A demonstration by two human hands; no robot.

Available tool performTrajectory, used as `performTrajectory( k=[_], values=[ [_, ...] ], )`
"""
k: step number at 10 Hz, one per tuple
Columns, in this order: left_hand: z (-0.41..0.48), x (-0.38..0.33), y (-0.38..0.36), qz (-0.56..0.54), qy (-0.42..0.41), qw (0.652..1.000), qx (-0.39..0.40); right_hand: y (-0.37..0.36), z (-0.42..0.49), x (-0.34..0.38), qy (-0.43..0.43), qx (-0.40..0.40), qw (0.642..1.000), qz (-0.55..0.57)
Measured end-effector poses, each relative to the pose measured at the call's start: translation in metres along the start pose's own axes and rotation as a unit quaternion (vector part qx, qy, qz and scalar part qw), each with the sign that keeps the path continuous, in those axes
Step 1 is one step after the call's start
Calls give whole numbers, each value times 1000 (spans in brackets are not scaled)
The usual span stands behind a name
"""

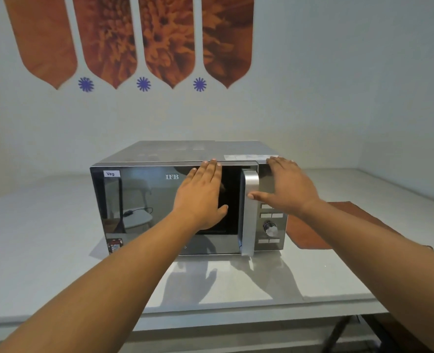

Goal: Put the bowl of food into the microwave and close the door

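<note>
Microwave (185, 207), rigid, heavy, on counter (45, 238): my left hand (201, 197) flat and open on slick glass door (139, 205), right hand (287, 187) spread on control panel, gripping nothing; handle (249, 212) untouched; bowl unseen, presumably inside.

Pale grey wall (338, 85) fills the far side, with orange leaf-shaped panels (109, 39) and blue star marks (143, 84) far left; a light grey countertop (32, 238) runs near.

Silver microwave (185, 200) upright on my pale worktop (45, 250), dark mirrored door (147, 205) shut flush, vertical silver handle (249, 212) at its right edge; bowl not visible.
</note>
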State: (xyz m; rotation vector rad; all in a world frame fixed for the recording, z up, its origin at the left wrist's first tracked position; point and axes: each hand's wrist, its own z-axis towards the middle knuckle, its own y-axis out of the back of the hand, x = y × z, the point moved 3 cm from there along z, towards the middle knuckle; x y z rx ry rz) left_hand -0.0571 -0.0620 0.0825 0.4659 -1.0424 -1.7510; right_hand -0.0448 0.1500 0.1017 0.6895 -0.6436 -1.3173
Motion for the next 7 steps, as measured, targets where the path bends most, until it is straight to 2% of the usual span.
performTrajectory(
  k=[1,4,5,6,7],
  values=[
    [6,1,-6,1,7,1000,9,-5,2,3,-2,-32,999,-21],
    [-9,4,-29,0,23,1000,-10,-25,-10,-4,-2,-23,999,-45],
    [-36,3,-51,-5,33,999,6,-36,-27,2,-16,-32,999,-29],
    [-77,-1,-79,-45,61,995,71,-50,-60,13,-9,-31,999,-2],
    [-125,-8,-108,-69,79,982,157,-78,-117,29,-41,29,997,60]
  ],
)
